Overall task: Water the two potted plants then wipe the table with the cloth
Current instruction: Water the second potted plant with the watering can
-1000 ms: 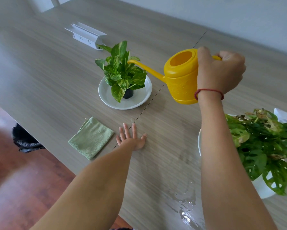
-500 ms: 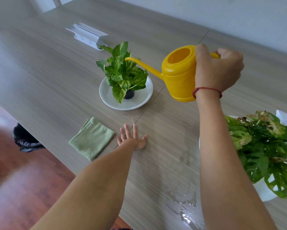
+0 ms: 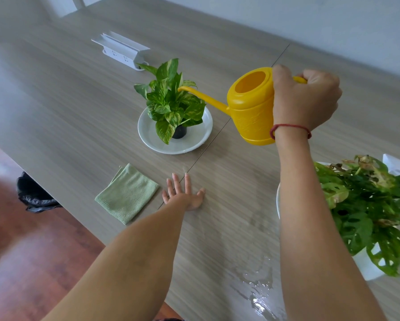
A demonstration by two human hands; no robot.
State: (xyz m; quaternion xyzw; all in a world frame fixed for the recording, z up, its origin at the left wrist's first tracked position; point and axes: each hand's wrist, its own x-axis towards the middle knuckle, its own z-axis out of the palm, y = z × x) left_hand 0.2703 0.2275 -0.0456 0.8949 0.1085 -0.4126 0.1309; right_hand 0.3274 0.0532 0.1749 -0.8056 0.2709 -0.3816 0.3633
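My right hand (image 3: 304,100) grips the handle of a yellow watering can (image 3: 250,107), held above the table and tipped left. Its spout tip reaches the leaves of a small green potted plant (image 3: 171,100) in a dark pot on a white plate (image 3: 194,140). My left hand (image 3: 182,193) lies flat on the table with fingers spread, just right of a folded green cloth (image 3: 127,193). A second, larger leafy plant (image 3: 365,209) in a white pot stands at the right, partly behind my right arm.
A puddle of water (image 3: 257,288) lies on the wooden table (image 3: 67,100) near the front edge. A white power strip box (image 3: 122,50) stands behind the small plant. A black bin bag (image 3: 34,195) sits on the floor at the left.
The watering can has moved left and tipped further, so its spout now sits over the small plant's leaves. My left hand has stayed flat on the table.
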